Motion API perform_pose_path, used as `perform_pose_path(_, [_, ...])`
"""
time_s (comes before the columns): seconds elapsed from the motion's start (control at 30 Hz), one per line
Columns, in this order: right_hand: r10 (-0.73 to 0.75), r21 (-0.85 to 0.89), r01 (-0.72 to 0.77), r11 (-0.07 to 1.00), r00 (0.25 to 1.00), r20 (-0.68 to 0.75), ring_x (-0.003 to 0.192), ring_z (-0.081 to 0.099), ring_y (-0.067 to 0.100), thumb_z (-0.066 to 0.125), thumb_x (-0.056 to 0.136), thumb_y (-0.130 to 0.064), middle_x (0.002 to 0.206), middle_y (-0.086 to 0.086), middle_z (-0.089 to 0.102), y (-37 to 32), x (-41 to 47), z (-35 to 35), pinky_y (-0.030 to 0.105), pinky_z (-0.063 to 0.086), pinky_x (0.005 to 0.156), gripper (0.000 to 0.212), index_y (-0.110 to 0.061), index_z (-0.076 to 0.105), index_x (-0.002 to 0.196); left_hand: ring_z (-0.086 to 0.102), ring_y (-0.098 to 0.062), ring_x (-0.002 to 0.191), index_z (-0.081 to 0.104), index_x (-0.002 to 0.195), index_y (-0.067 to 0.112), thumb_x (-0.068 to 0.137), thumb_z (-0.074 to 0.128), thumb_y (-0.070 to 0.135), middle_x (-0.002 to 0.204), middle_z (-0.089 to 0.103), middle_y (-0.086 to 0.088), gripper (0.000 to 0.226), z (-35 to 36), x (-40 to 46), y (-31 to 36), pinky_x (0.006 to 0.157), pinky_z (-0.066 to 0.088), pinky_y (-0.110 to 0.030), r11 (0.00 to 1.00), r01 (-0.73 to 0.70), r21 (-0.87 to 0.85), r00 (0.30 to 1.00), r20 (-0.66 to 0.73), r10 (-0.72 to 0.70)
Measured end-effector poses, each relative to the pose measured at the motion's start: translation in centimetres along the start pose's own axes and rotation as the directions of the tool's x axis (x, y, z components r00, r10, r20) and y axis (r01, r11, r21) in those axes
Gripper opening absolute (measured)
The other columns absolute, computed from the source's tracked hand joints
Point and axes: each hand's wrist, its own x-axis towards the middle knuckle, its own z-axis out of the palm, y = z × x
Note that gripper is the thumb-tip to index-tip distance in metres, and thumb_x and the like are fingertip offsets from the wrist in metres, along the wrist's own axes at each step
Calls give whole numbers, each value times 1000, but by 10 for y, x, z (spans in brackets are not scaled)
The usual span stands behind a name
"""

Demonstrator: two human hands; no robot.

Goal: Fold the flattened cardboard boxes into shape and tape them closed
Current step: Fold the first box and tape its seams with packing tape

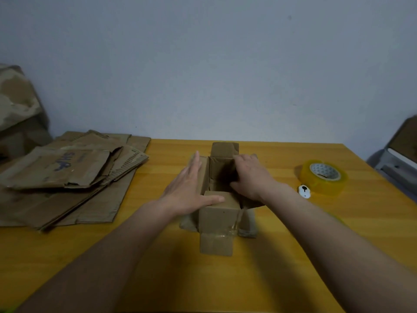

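Cardboard box [217,216], small and brown, stands in the middle of the yellow wooden table [293,256] right in front of me, its top open and its flaps spread outward; the near flap hangs down toward me with some clear tape on it. My left hand [189,188] lies flat with straight fingers against the box's left flap, thumb resting on the near edge. My right hand [249,177] curls its fingers over the right wall, gripping it, fingertips inside the opening. To the right, well apart from the box, a roll of clear tape [323,179] lies flat, with a small white object [304,191] just beside it. Farther left, a stack of flattened cardboard [67,172] rests on the table's far corner.
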Motion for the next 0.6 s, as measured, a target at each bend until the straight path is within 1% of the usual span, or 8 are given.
perform_pose_path(0.1, [121,100,-114,989,990,-70,130,38,31,66,86,-20,148,10,30,-7,22,-5,40,42,97,83,-13,12,149,8,-15,149,-27,148,26,66,71,68,162,8,12,135,1,0,0,118,24,-45,1000,18,-7,1000,-15,-18])
perform_pose_path(0.17, [124,47,-121,992,990,-64,134,35,32,67,85,-15,155,9,16,-9,31,-6,41,44,95,92,-14,3,151,7,-16,149,-24,150,25,66,70,70,162,5,11,134,3,1,0,118,24,-45,999,37,-4,999,-21,-37])
perform_pose_path(0.23, [103,-22,-104,994,994,-29,128,39,32,67,86,-16,151,11,22,-9,36,-7,40,45,91,88,-15,8,151,6,-16,149,-21,150,26,65,69,72,163,2,9,133,5,1,0,118,24,-44,999,46,1,999,-27,-46])
perform_pose_path(0.3, [66,-63,-68,996,997,-30,119,45,31,64,88,-22,140,12,34,-10,34,-7,39,46,86,71,-14,23,145,6,-16,149,-20,150,26,64,68,74,163,2,9,133,6,2,-2,118,23,-44,998,56,-2,998,-31,-56])
perform_pose_path(0.37, [6,-179,-14,984,999,-44,119,44,30,57,91,-37,133,9,43,-12,27,-5,42,42,93,52,-18,40,137,8,-16,149,-18,151,27,63,68,75,163,2,9,132,8,1,-4,118,24,-44,998,64,-8,997,-39,-64])
perform_pose_path(0.43, [-48,-357,39,933,999,-15,126,39,29,43,93,-55,133,5,47,-13,18,1,52,29,105,50,-24,49,131,9,-16,148,-15,152,27,62,67,77,163,3,10,131,9,2,-5,117,25,-44,998,70,-1,996,-46,-70])
perform_pose_path(0.53, [-45,-395,64,917,997,58,137,27,30,26,92,-66,144,1,42,-9,8,10,67,8,107,63,-27,45,137,9,-16,148,-13,152,29,62,65,79,163,5,9,129,9,2,-5,117,26,-46,997,81,1,996,-48,-80])
perform_pose_path(0.6, [-34,-372,70,926,994,103,141,20,30,22,91,-69,150,1,33,-7,3,13,67,11,108,69,-26,35,144,6,-16,149,-9,153,28,64,63,79,163,2,8,125,9,0,-4,118,23,-47,997,75,19,996,-48,-74])
